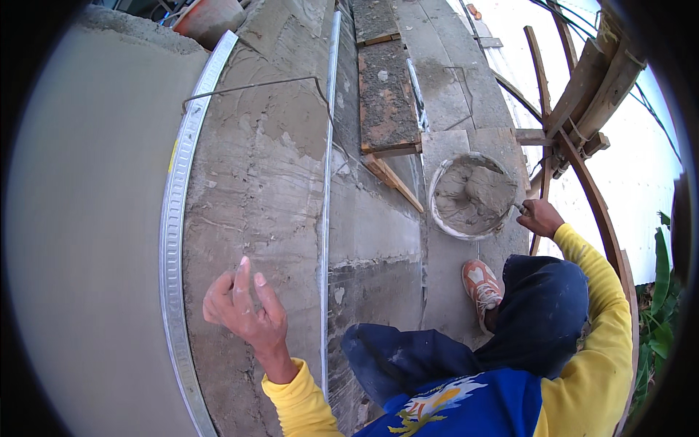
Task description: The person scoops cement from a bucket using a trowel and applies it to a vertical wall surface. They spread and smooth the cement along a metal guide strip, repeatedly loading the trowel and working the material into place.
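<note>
My left hand (pixel 251 304) is raised over a strip of rough grey mortar (pixel 251 189). Its fingers are apart and loosely curled, with nothing in them. At the right, my right hand (pixel 540 218) is closed beside the rim of a round bucket (pixel 435 211). A short grey piece shows at its fingers, too small to name. Wet grey mortar (pixel 477 191) fills much of the bucket, heaped toward its right side. Two long metal strips border the mortar band: a wide slotted one (pixel 173 240) on the left and a narrow one (pixel 326 218) on the right.
A bent metal rod (pixel 269 84) crosses the mortar band at the far end. Bricks (pixel 388 95) and a wooden stick (pixel 393 180) lie left of the bucket. Bamboo and timber poles (pixel 582 95) stand at the right. My shoe (pixel 482 285) rests on the boards near the bucket.
</note>
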`<state>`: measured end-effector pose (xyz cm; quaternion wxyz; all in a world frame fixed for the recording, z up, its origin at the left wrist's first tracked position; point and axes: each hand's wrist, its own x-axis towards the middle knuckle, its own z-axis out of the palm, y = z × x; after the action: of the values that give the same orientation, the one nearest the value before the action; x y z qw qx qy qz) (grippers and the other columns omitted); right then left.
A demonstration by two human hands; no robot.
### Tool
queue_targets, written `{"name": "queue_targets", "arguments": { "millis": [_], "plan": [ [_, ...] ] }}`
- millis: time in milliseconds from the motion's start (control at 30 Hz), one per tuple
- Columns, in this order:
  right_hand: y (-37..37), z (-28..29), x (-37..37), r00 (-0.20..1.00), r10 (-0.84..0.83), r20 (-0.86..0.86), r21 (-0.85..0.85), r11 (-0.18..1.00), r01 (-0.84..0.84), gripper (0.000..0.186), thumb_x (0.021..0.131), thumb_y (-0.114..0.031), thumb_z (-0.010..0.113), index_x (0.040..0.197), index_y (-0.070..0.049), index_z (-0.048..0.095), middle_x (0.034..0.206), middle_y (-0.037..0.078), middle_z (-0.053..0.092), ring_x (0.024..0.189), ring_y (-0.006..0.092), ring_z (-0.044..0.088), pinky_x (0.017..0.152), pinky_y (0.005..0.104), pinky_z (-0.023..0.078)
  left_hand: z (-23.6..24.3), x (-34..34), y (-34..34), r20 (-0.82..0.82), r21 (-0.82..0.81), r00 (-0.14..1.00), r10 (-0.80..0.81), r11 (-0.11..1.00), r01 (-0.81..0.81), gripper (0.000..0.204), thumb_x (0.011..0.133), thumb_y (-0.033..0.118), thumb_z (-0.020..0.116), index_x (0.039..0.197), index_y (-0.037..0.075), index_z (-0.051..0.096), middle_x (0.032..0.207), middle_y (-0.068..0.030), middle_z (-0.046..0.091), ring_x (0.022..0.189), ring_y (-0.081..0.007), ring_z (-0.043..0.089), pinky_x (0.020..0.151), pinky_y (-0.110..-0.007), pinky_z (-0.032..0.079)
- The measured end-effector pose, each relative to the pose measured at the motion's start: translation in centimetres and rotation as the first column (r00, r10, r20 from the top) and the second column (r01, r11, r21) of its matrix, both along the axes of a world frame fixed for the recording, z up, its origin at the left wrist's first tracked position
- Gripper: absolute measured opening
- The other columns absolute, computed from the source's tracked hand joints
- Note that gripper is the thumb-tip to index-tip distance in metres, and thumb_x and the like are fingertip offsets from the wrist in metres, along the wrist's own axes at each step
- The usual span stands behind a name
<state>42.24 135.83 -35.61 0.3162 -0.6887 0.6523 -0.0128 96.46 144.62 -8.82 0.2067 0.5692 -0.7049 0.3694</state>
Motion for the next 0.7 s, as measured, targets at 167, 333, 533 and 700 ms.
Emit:
{"name": "queue_targets", "arguments": {
  "millis": [167, 333, 533, 700],
  "plan": [
    [-0.9, 5.7, 2.3, 0.988, 0.054, 0.147, -0.061, 0.997, -0.046, 0.041, 0.089, -0.029, 0.072, 0.112, 0.005, 0.071, 0.091, 0.033, 0.070, 0.092, 0.0470, 0.072, 0.085, 0.0511, 0.056, -0.7, 4.6, 13.2, 0.151, 0.025, 0.973, 0.173, 0.984, -0.179, 0.028, 0.095, 0.015, 0.070, 0.121, 0.010, 0.078, 0.111, -0.0055, 0.062, 0.109, -0.0277, 0.055, 0.101, -0.047, 0.036],
    [-4.3, 8.0, 8.4, 0.881, 0.250, 0.401, -0.067, 0.968, -0.244, 0.044, 0.091, -0.027, 0.072, 0.123, 0.003, 0.070, 0.085, 0.026, 0.073, 0.081, 0.0387, 0.073, 0.078, 0.0476, 0.057, -1.3, 7.1, 21.8, 0.241, -0.074, 0.909, 0.338, 0.941, -0.331, 0.020, 0.099, 0.021, 0.067, 0.114, 0.017, 0.079, 0.113, -0.0050, 0.064, 0.110, -0.0293, 0.055, 0.100, -0.048, 0.034],
    [-3.1, 4.8, 25.6, 0.787, 0.010, 0.616, 0.085, 0.993, -0.079, 0.052, 0.094, -0.036, 0.062, 0.126, 0.005, 0.063, 0.088, 0.023, 0.071, 0.068, 0.0292, 0.071, 0.063, 0.0454, 0.055, -1.9, 7.6, 28.4, 0.244, -0.147, 0.826, 0.509, 0.861, -0.487, 0.034, 0.101, 0.046, 0.072, 0.125, 0.023, 0.078, 0.123, -0.0081, 0.064, 0.117, -0.0298, 0.055, 0.100, -0.052, 0.041],
    [-2.1, 1.4, 38.4, 0.728, -0.156, 0.668, -0.046, 0.967, 0.249, 0.042, 0.093, -0.026, 0.063, 0.119, 0.006, 0.055, 0.098, 0.032, 0.070, 0.093, 0.0479, 0.072, 0.082, 0.0543, 0.056, -2.2, 8.1, 28.3, 0.234, -0.197, 0.829, 0.508, 0.860, -0.472, 0.031, 0.102, 0.048, 0.068, 0.122, 0.027, 0.078, 0.123, -0.0059, 0.064, 0.112, -0.0319, 0.055, 0.099, -0.050, 0.040]
  ]
}}
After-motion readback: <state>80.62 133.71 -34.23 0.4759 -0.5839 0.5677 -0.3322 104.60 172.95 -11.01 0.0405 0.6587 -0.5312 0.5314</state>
